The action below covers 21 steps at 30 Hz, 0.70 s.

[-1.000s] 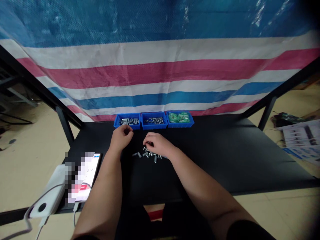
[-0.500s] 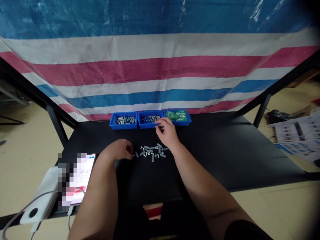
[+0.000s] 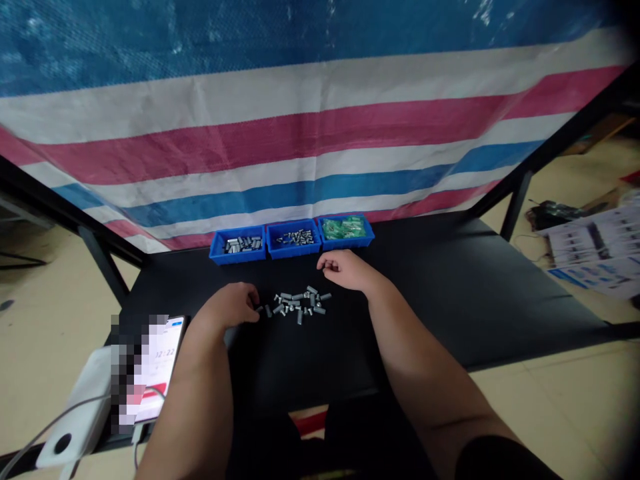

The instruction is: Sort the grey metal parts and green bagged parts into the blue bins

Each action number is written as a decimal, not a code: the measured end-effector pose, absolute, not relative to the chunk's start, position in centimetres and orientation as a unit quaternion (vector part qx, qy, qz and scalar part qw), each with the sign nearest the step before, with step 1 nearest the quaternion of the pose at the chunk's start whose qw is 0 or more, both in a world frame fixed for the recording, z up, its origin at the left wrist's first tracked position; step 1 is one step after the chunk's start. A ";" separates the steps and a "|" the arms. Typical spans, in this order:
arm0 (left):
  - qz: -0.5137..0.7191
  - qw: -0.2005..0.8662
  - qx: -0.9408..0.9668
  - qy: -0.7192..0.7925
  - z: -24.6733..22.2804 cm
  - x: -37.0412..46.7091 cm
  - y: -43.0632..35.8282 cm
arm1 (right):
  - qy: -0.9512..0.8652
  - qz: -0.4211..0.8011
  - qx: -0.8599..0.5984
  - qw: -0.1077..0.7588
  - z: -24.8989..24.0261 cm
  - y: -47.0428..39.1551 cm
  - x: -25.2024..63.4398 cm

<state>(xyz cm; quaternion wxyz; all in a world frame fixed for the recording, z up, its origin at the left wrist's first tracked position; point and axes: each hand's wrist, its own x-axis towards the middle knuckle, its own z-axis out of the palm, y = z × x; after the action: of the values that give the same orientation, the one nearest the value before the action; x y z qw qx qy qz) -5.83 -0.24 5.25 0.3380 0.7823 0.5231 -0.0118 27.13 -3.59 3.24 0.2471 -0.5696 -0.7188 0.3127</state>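
A loose pile of small grey cylinders and silver screws (image 3: 300, 301) lies on the black table. At its left, my left hand (image 3: 239, 304) rests low with curled fingers around something too small to make out, beside a lone grey cylinder (image 3: 269, 311). My right hand (image 3: 343, 268) is above the table, just in front of the right-hand blue bin, its fingers curled; whether they hold anything is hidden. Three blue bins stand in a row: the left bin (image 3: 239, 257) has grey cylinders, the middle bin (image 3: 295, 251) screws, the right bin (image 3: 349, 241) green-tinted bags.
A lit phone (image 3: 161, 360) and a white power bank (image 3: 80, 407) with cables lie at the table's left edge. Behind the bins hangs a striped sheet (image 3: 300, 133). Black frame bars slope at both sides. Printed sheets (image 3: 595, 247) lie on the floor at right.
My right hand has moved back from the middle bin, towards me and to the right. My left hand stays by the pile. The whole view has shifted and tilted slightly.
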 end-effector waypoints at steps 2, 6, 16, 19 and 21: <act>0.036 0.368 0.784 0.498 5.4 -5.8 0.1 | -0.711 0.328 -0.584 0.212 3.2 -3.6 27.5; 0.292 0.369 0.721 0.509 5.8 -5.4 1.4 | -0.684 0.384 -0.604 0.140 3.8 -3.7 27.5; 0.366 0.230 0.713 0.551 5.0 -5.4 1.7 | -0.631 0.461 -0.612 0.119 3.9 -3.9 27.6; 0.142 0.384 0.783 0.469 5.2 -5.5 1.0 | -0.629 0.485 -0.598 0.104 4.2 -4.0 27.6; 0.014 0.416 0.786 0.457 5.2 -5.3 0.6 | -0.629 0.489 -0.596 0.100 4.4 -4.1 27.6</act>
<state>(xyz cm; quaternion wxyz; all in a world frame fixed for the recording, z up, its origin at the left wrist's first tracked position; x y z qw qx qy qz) -5.31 0.64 5.23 0.4162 0.7857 0.4575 0.0141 27.58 -4.08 4.40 0.0999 -0.5960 -0.6291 0.4889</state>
